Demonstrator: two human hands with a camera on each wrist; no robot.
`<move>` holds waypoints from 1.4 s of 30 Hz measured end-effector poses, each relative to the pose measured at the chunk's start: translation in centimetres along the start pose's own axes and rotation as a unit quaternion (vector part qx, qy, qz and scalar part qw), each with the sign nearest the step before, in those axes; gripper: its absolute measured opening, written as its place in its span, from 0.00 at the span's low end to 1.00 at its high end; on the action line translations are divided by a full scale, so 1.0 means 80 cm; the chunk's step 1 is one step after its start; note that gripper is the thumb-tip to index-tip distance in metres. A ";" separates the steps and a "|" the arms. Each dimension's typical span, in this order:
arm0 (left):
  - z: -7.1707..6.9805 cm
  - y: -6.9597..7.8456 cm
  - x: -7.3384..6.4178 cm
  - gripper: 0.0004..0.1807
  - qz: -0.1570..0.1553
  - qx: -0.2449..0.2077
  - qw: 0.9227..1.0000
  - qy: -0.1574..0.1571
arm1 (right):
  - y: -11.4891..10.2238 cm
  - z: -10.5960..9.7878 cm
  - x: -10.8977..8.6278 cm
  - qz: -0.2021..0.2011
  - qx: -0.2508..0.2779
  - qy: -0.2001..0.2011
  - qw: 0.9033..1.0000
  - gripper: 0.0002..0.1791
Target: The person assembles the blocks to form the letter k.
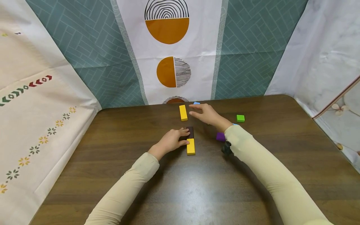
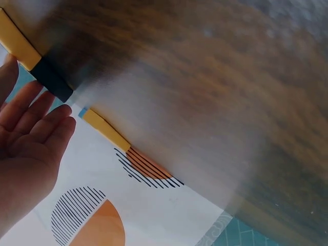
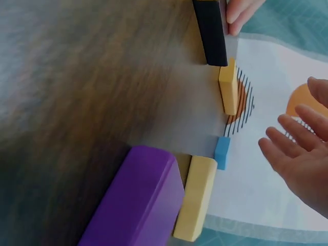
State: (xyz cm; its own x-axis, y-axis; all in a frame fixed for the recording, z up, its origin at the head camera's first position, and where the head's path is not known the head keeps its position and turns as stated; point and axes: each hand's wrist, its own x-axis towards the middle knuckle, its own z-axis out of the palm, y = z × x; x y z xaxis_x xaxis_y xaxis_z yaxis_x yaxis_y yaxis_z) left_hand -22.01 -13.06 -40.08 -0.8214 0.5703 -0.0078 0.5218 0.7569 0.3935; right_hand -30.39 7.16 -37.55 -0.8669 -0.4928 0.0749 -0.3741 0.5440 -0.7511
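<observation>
My left hand (image 1: 171,140) lies beside a dark block (image 1: 190,132) and a yellow block (image 1: 191,147) set end to end. Its fingertips are right at the dark block's side, while the thumb (image 2: 6,77) touches the yellow one. The fingers look loosely bent. Over the table's far part, my right hand (image 1: 207,114) has its fingers extended and holds nothing. Just left of its fingertips in the head view lies another yellow block (image 1: 183,112). A blue block (image 1: 196,103) sits behind that hand, partly covered by it.
Near the right forearm lies a purple block (image 1: 220,137), partly hidden by the sleeve. A pale yellow block (image 3: 197,197) shows next to it in the right wrist view. Farther right sits a green block (image 1: 240,118). Patterned cloths (image 1: 109,47) hang behind the brown table (image 1: 112,175).
</observation>
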 end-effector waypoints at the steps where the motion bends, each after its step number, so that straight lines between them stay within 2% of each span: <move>1: 0.000 0.000 0.000 0.27 0.001 -0.001 1.000 0.000 | 0.001 0.000 0.004 0.002 0.002 0.001 1.000 0.27; 6: 0.000 -0.001 0.002 0.26 -0.002 -0.003 1.000 0.000 | 0.010 0.004 0.020 0.002 0.002 -0.008 1.000 0.28; 15: 0.001 -0.002 0.002 0.26 -0.004 -0.003 1.000 -0.001 | 0.015 0.014 0.045 0.014 0.004 -0.057 0.998 0.33; 23: 0.002 -0.004 0.004 0.26 -0.004 -0.006 1.000 -0.005 | 0.021 0.015 0.068 0.048 0.018 -0.132 0.990 0.45; 27: 0.003 -0.005 0.004 0.27 -0.001 -0.008 1.000 -0.005 | 0.027 0.014 0.077 0.048 -0.008 -0.156 0.987 0.51; 31: 0.003 -0.005 0.003 0.27 -0.005 -0.006 1.000 -0.005 | 0.031 0.015 0.087 0.045 -0.023 -0.166 0.985 0.54; 42: 0.003 -0.007 0.003 0.27 -0.002 -0.007 1.000 -0.005 | 0.037 0.015 0.103 0.066 -0.045 -0.183 0.980 0.57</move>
State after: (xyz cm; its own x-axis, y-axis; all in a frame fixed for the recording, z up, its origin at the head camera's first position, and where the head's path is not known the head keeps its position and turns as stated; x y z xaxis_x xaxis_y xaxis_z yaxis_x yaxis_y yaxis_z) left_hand -22.43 -13.26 -40.52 -0.8211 0.5705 -0.0182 0.5152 0.7543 0.4069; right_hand -38.26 3.89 -39.91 -0.7393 -0.6159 -0.2722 -0.3078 0.6686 -0.6769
